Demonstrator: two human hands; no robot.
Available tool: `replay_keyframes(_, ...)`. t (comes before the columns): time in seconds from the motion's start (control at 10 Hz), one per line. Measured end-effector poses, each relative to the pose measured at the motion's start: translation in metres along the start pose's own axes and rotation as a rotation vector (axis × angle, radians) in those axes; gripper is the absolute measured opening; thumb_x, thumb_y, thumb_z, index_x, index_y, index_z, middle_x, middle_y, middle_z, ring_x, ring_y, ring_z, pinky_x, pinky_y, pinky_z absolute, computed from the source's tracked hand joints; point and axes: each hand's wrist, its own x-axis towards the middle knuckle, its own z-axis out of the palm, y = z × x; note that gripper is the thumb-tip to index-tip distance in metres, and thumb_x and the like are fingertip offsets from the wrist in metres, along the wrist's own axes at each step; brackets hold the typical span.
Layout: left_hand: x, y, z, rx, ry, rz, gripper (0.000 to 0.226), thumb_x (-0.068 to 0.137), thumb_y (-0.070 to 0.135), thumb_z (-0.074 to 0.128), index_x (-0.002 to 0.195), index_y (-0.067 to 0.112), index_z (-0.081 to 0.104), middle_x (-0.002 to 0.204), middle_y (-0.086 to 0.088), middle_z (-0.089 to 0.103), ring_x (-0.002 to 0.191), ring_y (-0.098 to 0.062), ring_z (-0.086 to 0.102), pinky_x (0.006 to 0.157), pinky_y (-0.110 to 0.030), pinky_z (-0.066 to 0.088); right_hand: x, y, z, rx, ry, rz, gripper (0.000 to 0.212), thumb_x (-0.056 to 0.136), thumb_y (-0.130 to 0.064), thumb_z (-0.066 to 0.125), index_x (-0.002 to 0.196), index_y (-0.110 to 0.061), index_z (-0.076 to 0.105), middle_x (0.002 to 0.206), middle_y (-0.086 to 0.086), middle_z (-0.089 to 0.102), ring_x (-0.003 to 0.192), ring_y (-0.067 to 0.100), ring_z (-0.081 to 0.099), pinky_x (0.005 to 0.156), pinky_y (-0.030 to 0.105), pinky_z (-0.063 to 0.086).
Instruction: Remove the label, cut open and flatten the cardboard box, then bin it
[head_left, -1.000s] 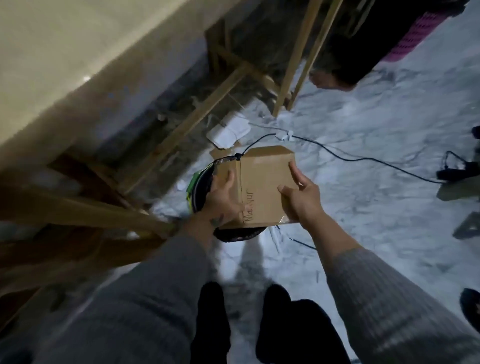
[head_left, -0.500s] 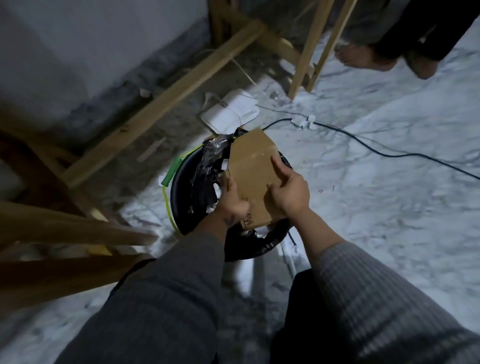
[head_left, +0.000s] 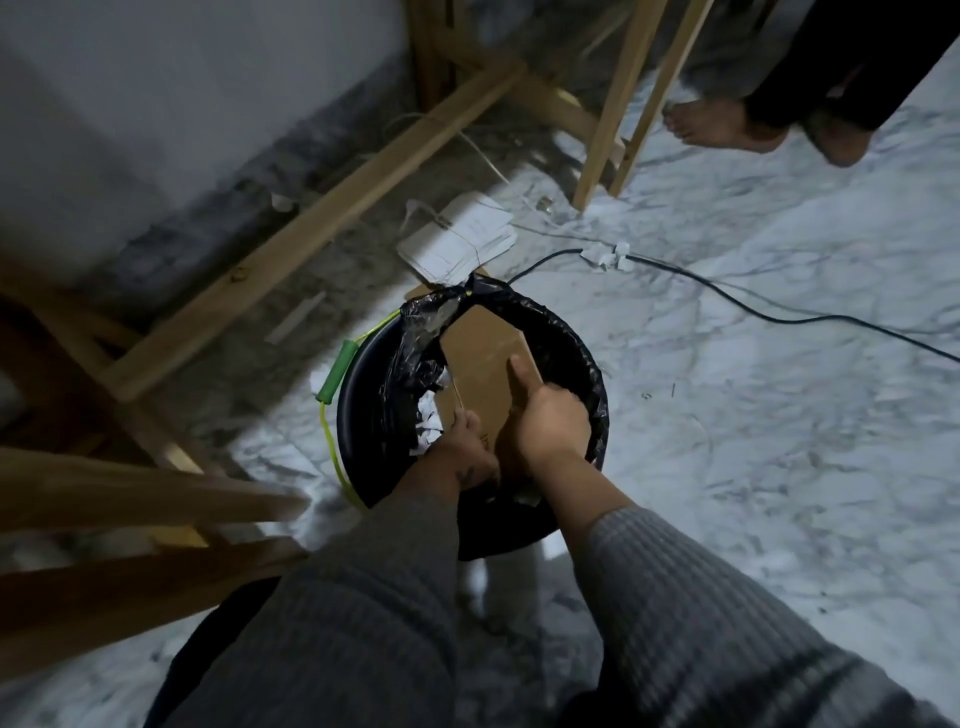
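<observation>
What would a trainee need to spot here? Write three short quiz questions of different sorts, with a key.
1. True or false: the flattened brown cardboard box lies on the white marble floor.
2. Which hand has its thumb stretched along the cardboard? A) left hand B) right hand
3. Fill in: the round black bin is lined with a black plastic ____.

Key: 1 false, it is held partly inside the bin; 2 B; 3 bag.
</observation>
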Motion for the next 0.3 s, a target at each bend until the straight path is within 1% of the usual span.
replay_keyframes(0.1, -0.009, 0.007, -0.009, 0.053, -0.004, -0.014, 0.069, 0.089, 0.022, 0.061, 0.144, -0.006, 0.028, 0.155, -0.023, 0.020, 0.141, -0.034, 0.027, 0.112, -0.030, 0.026, -0.008, -0.008, -0.010, 0.013, -0.058, -0.002, 0.062, 0.093, -0.017, 0.046, 0.145, -0.042, 0.025, 0.127, 0.014, 0.049, 0.116, 0.034, 0.048, 0.081, 0.040, 0.044)
replay_keyframes(0.2, -0.043, 0.025, -0.032, 0.091, 0.040, -0.017, 0.052, 0.102, 0.018, 0.043, 0.143, -0.008, 0.024, 0.155, -0.021, 0.022, 0.140, -0.030, 0.029, 0.091, -0.015, 0.035, -0.035, -0.023, -0.039, -0.042, -0.146, -0.031, 0.062, 0.089, -0.023, 0.054, 0.145, -0.036, 0.029, 0.150, 0.013, 0.026, 0.129, 0.035, 0.032, 0.098, 0.043, 0.039)
replay_keyframes(0.3, -0.095, 0.039, -0.069, 0.114, 0.102, -0.051, 0.045, 0.101, 0.017, 0.041, 0.140, -0.004, 0.033, 0.151, -0.025, 0.022, 0.129, -0.037, 0.041, 0.083, -0.028, 0.037, -0.065, -0.042, -0.093, -0.081, -0.193, -0.031, 0.058, 0.089, -0.016, 0.051, 0.142, -0.032, 0.036, 0.152, 0.012, 0.022, 0.133, 0.034, 0.029, 0.104, 0.043, 0.036)
